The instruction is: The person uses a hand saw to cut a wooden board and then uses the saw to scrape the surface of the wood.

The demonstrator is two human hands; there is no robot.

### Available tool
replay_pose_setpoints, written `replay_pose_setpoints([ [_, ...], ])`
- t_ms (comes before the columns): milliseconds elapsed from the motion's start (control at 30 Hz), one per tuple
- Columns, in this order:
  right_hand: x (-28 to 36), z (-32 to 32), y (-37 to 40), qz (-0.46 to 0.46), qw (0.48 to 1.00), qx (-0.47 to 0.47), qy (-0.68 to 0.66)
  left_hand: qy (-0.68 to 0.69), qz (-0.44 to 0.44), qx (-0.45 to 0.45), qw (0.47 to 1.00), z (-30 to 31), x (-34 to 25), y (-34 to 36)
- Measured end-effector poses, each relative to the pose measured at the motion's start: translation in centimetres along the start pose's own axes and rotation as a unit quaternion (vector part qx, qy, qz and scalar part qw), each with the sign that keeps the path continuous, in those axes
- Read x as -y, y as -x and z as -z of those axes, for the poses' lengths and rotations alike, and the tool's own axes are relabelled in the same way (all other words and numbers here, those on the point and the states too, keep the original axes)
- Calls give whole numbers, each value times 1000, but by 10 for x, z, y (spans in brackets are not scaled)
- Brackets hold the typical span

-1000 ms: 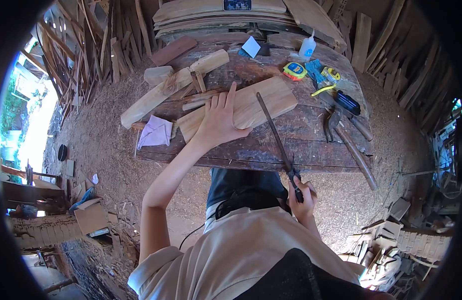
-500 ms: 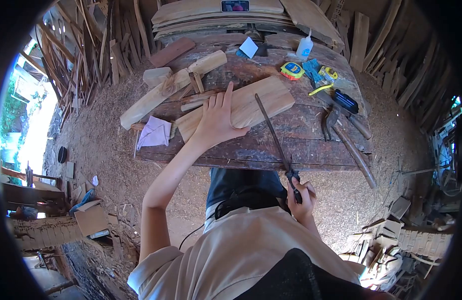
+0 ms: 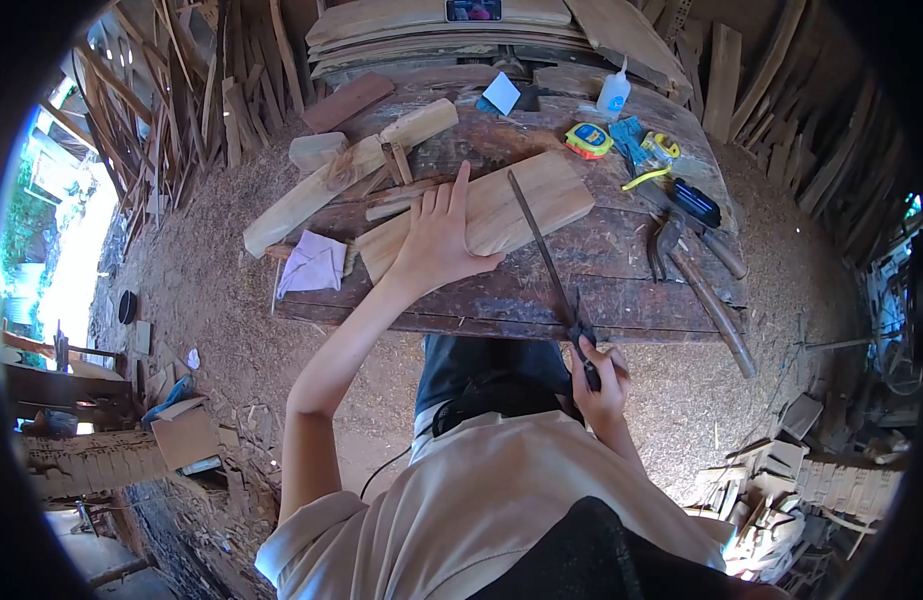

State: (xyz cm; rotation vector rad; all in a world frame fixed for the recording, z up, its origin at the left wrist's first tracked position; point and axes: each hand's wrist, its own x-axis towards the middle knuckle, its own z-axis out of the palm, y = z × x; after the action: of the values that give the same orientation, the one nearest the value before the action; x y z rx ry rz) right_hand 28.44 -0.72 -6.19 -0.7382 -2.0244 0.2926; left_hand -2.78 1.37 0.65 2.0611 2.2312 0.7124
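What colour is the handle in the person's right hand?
The handle is black; it shows best in the head view.

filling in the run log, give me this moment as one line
left hand: spread on wooden board | right hand: gripping black-handled tool | tool: tip over board, contact unclear | board: on workbench

I can read no word, number or brand anywhere. Toward the far right corner of my desk point(image 3: 621, 290), the blue label point(image 3: 588, 135) on the tape measure point(image 3: 588, 150) and the blue mark point(image 3: 612, 102) on the bottle point(image 3: 614, 88) are too small to make out; so is the phone screen point(image 3: 473, 10) beyond the far edge.
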Motion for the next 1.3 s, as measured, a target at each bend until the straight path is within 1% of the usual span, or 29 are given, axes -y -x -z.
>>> replay_pose_setpoints([
  [67,-2,8,12,-3,1000,1,-8,7,3,8,1000,-1,-1,-1],
  [200,0,11,12,-11,1000,-4,-1,5,0,10,1000,0,-2,-1],
  [267,2,1,-1,-17,1000,6,19,12,1,15,1000,-1,-1,-1],
  [367,7,-13,-26,-22,1000,-2,15,11,-3,8,1000,-2,-1,-1],
  [433,7,-12,-31,-12,1000,-8,10,25,15,23,999,1,-1,-2],
  [567,-2,10,0,3,1000,1,-3,27,5,0,1000,-2,1,-2],
  [633,-3,16,7,-1,1000,11,4,26,6,11,1000,-2,0,-2],
  [733,0,17,9,-3,1000,-1,3,6,4,14,1000,-2,-1,-2],
  [800,0,6,-2,-8,1000,14,15,8,-1,10,1000,-3,0,-1],
  [833,1,-2,-13,-9,1000,12,15,9,-4,4,1000,-3,0,-1],
  [900,4,-15,-36,-16,999,-26,-24,15,2,9,1000,-2,0,-1],
  [933,5,-17,-39,-31,999,-13,-19,22,9,15,1000,-2,0,-1],
  [1033,4,-11,-33,-17,1000,3,-10,25,-1,1,1000,-2,0,0],
  [1133,1,10,-4,7,999,27,17,21,-5,-5,1000,-2,1,-1],
  [1200,3,21,6,2,999,30,17,18,-3,3,1000,0,-1,-1],
  [1233,4,23,9,-4,999,32,15,12,-3,12,1000,1,-2,-1],
  [1267,4,19,10,-11,1000,4,3,12,-4,14,1000,0,-2,-1],
  [1300,6,16,6,-14,1000,3,3,14,-7,10,1000,0,-1,-1],
])
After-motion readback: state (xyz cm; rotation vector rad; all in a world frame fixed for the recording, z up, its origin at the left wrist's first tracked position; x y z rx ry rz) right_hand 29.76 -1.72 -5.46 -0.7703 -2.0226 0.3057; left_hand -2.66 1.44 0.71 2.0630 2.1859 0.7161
